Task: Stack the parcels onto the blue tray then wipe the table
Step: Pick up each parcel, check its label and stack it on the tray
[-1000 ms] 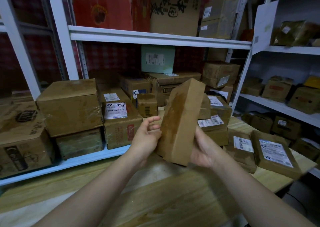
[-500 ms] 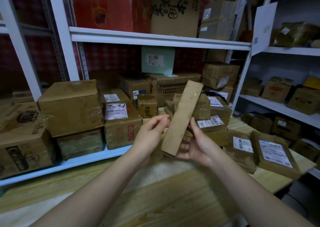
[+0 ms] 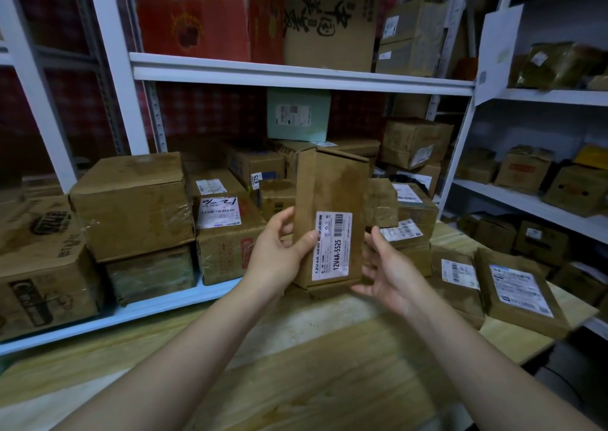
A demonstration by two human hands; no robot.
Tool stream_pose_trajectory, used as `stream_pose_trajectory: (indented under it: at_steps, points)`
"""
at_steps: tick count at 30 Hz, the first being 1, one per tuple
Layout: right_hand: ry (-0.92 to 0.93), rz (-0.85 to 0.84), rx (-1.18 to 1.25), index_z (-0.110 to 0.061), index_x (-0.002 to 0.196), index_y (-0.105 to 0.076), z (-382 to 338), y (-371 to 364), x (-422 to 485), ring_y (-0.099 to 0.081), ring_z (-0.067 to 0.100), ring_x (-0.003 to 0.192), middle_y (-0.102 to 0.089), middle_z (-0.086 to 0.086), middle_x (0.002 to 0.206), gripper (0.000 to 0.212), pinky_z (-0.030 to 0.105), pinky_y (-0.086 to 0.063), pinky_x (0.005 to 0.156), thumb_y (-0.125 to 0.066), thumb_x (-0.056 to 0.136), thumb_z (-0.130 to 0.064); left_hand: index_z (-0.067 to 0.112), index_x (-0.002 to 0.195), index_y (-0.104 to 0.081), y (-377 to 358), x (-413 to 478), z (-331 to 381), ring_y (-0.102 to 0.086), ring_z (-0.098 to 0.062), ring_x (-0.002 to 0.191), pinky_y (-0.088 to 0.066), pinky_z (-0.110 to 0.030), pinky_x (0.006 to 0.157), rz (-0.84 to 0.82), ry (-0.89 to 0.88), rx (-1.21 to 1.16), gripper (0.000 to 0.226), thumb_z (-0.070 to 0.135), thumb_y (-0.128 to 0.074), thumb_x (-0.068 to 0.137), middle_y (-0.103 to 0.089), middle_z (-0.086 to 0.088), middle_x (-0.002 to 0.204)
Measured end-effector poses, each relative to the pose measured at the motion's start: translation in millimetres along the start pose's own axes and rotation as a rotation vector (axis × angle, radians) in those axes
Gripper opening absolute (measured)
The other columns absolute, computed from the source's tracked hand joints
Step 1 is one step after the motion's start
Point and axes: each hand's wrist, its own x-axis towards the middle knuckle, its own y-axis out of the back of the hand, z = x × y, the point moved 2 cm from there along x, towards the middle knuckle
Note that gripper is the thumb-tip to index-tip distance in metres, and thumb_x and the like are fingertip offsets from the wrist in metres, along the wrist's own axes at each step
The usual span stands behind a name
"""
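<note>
a: what can go wrong here?
b: only your left hand [image 3: 279,256] grips the parcel [image 3: 332,193], thumb on the front and fingers behind, upright above the table [image 3: 296,381]. your right hand [image 3: 391,272] is spread and holds nothing, just beside the lower right edge; i cannot tell if it touches. i think the parcel can tip out past your thumb. i see no blue tray.
a: what can i read?
b: beside your left thumb, the label [image 3: 332,246] says "12v4a-5525" and "12v4a 48w". beyond your left fingers, a box [image 3: 256,170] shows "675".
</note>
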Motion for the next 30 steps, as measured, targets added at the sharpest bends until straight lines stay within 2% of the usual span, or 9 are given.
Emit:
stream_pose_trajectory:
  at_steps: [3,7,11,13,16,20,25,28,30]
  points:
    - [0.014,0.010,-0.023,-0.021,0.119,-0.068,-1,6,-2,-0.067,0.028,0.110,-0.074,0.010,0.115,0.038,0.053,-0.052,0.096,-0.048,0.099,-0.047,0.023,0.138,-0.045,2,1,4,-0.068,-0.009,0.094,-0.053,-0.025,0.073,0.036,0.075,-0.094,0.051,0.023,-0.066,0.091,-0.071,0.003,0.107]
    - [0.030,-0.004,0.007,-0.016,0.111,-0.072,-4,8,-7,-0.065,0.033,0.117,-0.074,0.015,0.115,0.040,0.053,-0.045,0.108,-0.045,0.102,-0.044,0.019,0.133,-0.052,5,5,4,-0.068,-0.017,0.096,-0.053,-0.036,0.087,0.081,0.258,-0.172,0.048,0.038,-0.065,0.090,-0.073,0.002,0.099]
    - [0.089,-0.010,0.031,-0.016,0.102,-0.072,-8,10,-10,-0.063,0.032,0.120,-0.073,0.015,0.115,0.035,0.054,-0.044,0.108,-0.047,0.101,-0.040,0.018,0.103,-0.069,6,4,6,-0.070,-0.022,0.086,-0.055,-0.037,0.078,0.088,0.413,-0.270,0.028,0.043,-0.064,0.090,-0.077,-0.002,0.084]
    - [0.120,0.010,0.059,-0.015,0.101,-0.070,-10,11,-11,-0.063,0.032,0.120,-0.072,0.016,0.117,0.031,0.054,-0.045,0.107,-0.049,0.101,-0.037,0.019,0.100,-0.070,5,3,6,-0.070,-0.022,0.089,-0.059,-0.031,0.063,0.064,0.475,-0.318,0.027,0.043,-0.063,0.090,-0.076,-0.007,0.096]
    - [0.131,0.001,0.129,-0.015,0.101,-0.064,-12,9,-13,-0.062,0.033,0.120,-0.069,0.019,0.123,0.024,0.055,-0.044,0.107,-0.050,0.101,-0.034,0.019,0.092,-0.069,3,2,5,-0.068,-0.018,0.074,-0.053,-0.022,0.042,0.003,0.535,-0.340,0.024,0.041,-0.063,0.091,-0.074,-0.007,0.083]
    - [0.156,0.002,0.109,-0.015,0.106,-0.065,-13,8,-13,-0.061,0.031,0.121,-0.068,0.017,0.124,0.024,0.054,-0.043,0.108,-0.052,0.099,-0.035,0.018,0.088,-0.067,1,1,-1,-0.070,-0.018,0.066,-0.056,-0.025,0.052,-0.027,0.612,-0.339,0.021,0.038,-0.063,0.091,-0.074,-0.008,0.075]
    - [0.205,-0.026,-0.098,-0.016,0.127,-0.065,-13,8,-15,-0.066,0.025,0.115,-0.074,0.006,0.117,0.039,0.045,-0.048,0.106,-0.053,0.098,-0.040,0.019,0.102,-0.070,0,1,-4,-0.066,-0.019,0.087,-0.044,-0.027,0.063,0.017,0.578,-0.263,0.017,0.027,-0.057,0.094,-0.074,-0.003,0.093]
    - [0.231,-0.017,-0.235,-0.027,0.122,-0.068,-13,6,-14,-0.059,0.021,0.120,-0.071,0.000,0.119,0.034,0.043,-0.044,0.108,-0.046,0.101,-0.044,0.024,0.119,-0.067,0,-1,1,-0.062,-0.014,0.082,-0.040,-0.027,0.062,0.054,0.510,-0.315,0.027,0.021,-0.047,0.100,-0.072,-0.001,0.091]
    - [0.248,-0.011,-0.276,-0.036,0.115,-0.067,-14,3,-15,-0.053,0.015,0.123,-0.064,-0.007,0.126,0.028,0.040,-0.041,0.108,-0.044,0.102,-0.045,0.028,0.124,-0.064,0,0,3,-0.060,-0.014,0.090,-0.042,-0.031,0.074,0.054,0.478,-0.357,0.032,0.020,-0.042,0.102,-0.070,-0.001,0.101]
